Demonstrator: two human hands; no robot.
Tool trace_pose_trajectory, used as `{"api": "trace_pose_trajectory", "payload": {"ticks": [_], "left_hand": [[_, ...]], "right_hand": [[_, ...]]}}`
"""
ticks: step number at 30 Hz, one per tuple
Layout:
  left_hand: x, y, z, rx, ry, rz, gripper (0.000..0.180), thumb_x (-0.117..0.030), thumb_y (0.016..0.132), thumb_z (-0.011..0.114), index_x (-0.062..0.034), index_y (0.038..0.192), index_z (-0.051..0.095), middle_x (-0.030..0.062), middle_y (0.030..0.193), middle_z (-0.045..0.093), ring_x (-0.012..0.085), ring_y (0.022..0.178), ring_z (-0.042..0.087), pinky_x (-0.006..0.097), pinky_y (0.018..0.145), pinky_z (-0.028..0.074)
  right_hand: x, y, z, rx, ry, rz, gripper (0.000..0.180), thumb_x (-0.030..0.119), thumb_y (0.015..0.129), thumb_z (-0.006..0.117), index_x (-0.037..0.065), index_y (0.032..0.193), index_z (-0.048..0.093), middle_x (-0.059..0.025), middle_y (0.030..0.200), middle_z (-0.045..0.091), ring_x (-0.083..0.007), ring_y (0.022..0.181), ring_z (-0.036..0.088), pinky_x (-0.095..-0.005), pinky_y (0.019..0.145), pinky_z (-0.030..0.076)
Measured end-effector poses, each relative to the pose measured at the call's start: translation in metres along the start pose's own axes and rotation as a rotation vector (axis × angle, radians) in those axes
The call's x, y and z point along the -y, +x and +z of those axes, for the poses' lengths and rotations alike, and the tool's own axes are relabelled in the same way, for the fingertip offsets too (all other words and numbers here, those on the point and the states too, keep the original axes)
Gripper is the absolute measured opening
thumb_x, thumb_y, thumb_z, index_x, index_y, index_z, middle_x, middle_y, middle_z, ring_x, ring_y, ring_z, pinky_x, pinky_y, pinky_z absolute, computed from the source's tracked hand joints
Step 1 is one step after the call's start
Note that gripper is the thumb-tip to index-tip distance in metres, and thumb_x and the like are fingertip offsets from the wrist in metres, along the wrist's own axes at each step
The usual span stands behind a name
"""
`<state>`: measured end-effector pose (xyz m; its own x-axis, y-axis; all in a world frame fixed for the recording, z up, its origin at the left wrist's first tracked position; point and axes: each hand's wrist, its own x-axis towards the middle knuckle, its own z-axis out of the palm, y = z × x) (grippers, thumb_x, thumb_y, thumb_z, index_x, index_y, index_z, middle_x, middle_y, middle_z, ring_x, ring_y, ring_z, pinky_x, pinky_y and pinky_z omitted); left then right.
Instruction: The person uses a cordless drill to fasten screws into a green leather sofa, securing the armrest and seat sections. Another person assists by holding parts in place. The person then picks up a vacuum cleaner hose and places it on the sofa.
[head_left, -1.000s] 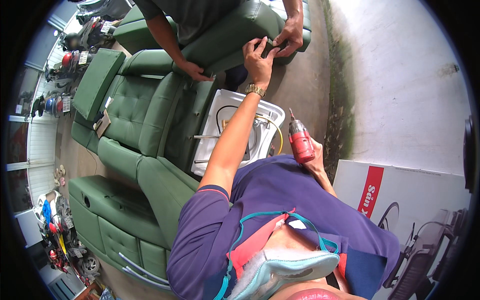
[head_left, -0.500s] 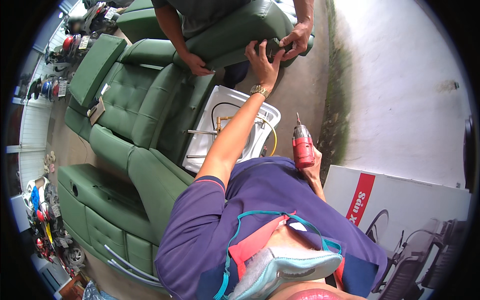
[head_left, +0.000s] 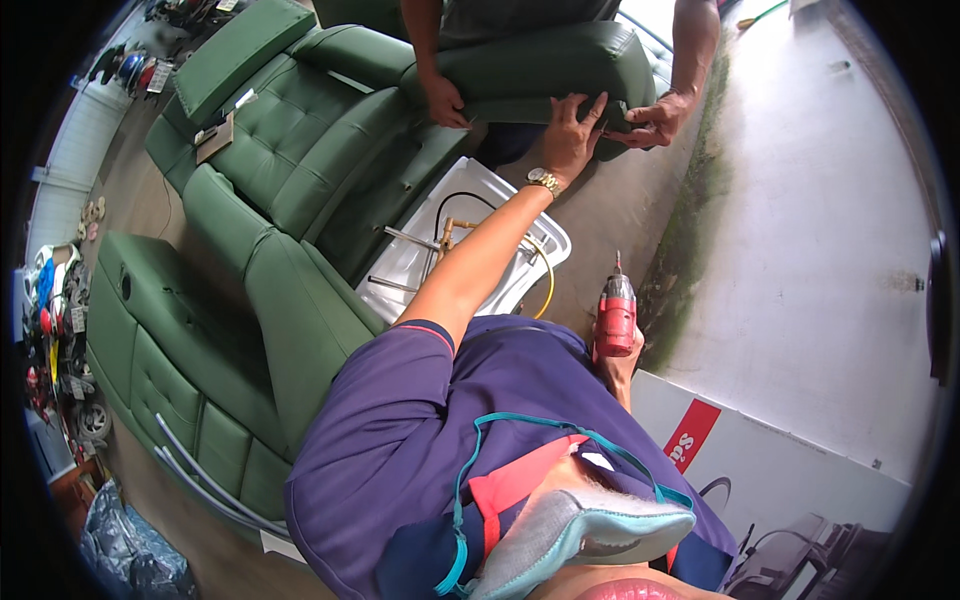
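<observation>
My left hand (head_left: 570,135), with a gold watch on its wrist, reaches forward and lies with spread fingers against the lower edge of a green padded cushion (head_left: 540,65). Another person stands behind the cushion and holds it with one hand (head_left: 445,100) on the left and the other hand (head_left: 655,120) on the right, just beside my fingers. My right hand (head_left: 620,365) stays close to my chest and grips a red cordless drill (head_left: 615,315), bit pointing up.
A green tufted reclining chair (head_left: 270,170) fills the left. A white basin (head_left: 400,275) with brass fittings and hoses lies on the concrete floor below my arm. A white box with a red stripe (head_left: 760,470) sits at the lower right, and a stained wall (head_left: 820,200) stands to the right.
My left hand has gone from curling over the cushion's edge to lying flat with spread fingers. The drill has stayed upright in my right hand. The other person keeps hold of the cushion.
</observation>
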<state>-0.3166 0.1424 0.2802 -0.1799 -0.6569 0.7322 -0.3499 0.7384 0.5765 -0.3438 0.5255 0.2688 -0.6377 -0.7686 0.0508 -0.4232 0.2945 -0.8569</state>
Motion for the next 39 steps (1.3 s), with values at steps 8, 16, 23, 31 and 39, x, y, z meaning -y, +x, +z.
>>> {"api": "trace_pose_trajectory", "payload": {"ticks": [8, 16, 23, 31, 39], "left_hand": [[-0.001, 0.001, 0.001, -0.021, -0.042, -0.016, 0.076, -0.014, 0.083, 0.08, -0.0274, 0.154, 0.055, 0.0135, 0.131, 0.054, 0.037, 0.124, 0.057, 0.059, 0.117, 0.042], [0.003, 0.003, -0.013, 0.02, -0.089, 0.066, 0.07, -0.015, 0.085, 0.078, -0.0105, 0.15, 0.05, 0.015, 0.138, 0.056, 0.04, 0.127, 0.056, 0.055, 0.114, 0.043], [0.016, 0.015, -0.023, 0.076, 0.052, 0.166, 0.059, -0.024, 0.081, 0.085, -0.0079, 0.134, 0.065, 0.0106, 0.129, 0.062, 0.0339, 0.121, 0.06, 0.044, 0.1, 0.055], [0.009, 0.015, -0.012, -0.017, 0.104, 0.167, 0.059, -0.024, 0.078, 0.087, -0.0074, 0.132, 0.069, 0.007, 0.124, 0.067, 0.0304, 0.114, 0.063, 0.042, 0.095, 0.056], [0.008, 0.015, -0.013, -0.043, 0.057, 0.123, 0.056, -0.022, 0.077, 0.087, -0.0095, 0.129, 0.072, 0.0038, 0.118, 0.071, 0.0285, 0.106, 0.066, 0.041, 0.091, 0.057]], "right_hand": [[0.01, -0.001, 0.003, -0.023, -0.011, -0.009, 0.015, 0.009, 0.088, 0.078, 0.003, 0.099, 0.069, 0.0032, 0.071, 0.062, -0.0069, 0.056, 0.055, -0.0246, 0.052, 0.044], [0.057, 0.016, 0.007, 0.015, 0.054, -0.069, 0.029, 0.014, 0.078, 0.081, 0.001, 0.102, 0.069, -0.0064, 0.074, 0.069, -0.015, 0.062, 0.061, -0.0314, 0.066, 0.053], [0.052, 0.045, 0.025, 0.066, -0.138, -0.201, 0.021, 0.023, 0.094, 0.079, 0.005, 0.104, 0.073, -0.0046, 0.085, 0.072, -0.0172, 0.076, 0.069, -0.0352, 0.073, 0.055], [0.029, 0.033, 0.053, -0.072, -0.055, -0.458, 0.018, 0.028, 0.086, 0.085, 0.016, 0.09, 0.072, -0.0019, 0.07, 0.063, -0.0213, 0.06, 0.059, -0.0392, 0.057, 0.045], [0.067, 0.02, 0.037, 0.016, -0.229, -0.381, 0.026, 0.019, 0.091, 0.082, 0.008, 0.076, 0.062, -0.0005, 0.062, 0.057, -0.0159, 0.052, 0.051, -0.0344, 0.053, 0.043]]}}
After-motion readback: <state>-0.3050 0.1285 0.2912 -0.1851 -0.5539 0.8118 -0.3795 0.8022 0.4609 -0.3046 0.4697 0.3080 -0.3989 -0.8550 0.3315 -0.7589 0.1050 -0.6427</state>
